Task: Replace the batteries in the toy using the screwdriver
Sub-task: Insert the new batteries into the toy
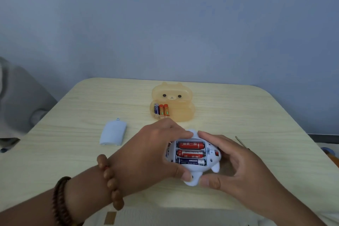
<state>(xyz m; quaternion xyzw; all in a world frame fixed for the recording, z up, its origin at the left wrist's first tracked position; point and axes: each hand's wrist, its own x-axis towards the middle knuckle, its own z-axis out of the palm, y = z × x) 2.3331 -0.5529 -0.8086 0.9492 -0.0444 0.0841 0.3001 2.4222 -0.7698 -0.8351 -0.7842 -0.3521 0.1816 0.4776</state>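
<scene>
A pale wood-grain table [238, 115] stands against a blue wall [165, 24]; grey fabric [18, 97] lies at its left edge.

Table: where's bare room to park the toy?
Free: the left front of the table, below the cover; also the far right, right of the case. Crowded: the center, where both hands hold the toy, screwdriver beside it.

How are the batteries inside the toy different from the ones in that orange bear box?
The batteries in the toy are three, two red and one blue-white, lying crosswise in its open compartment between both hands. The batteries in the bear box are one blue and two orange, lying loose in the open tray, pointing away from the person, untouched. Both sets number three and look alike in size.
</scene>
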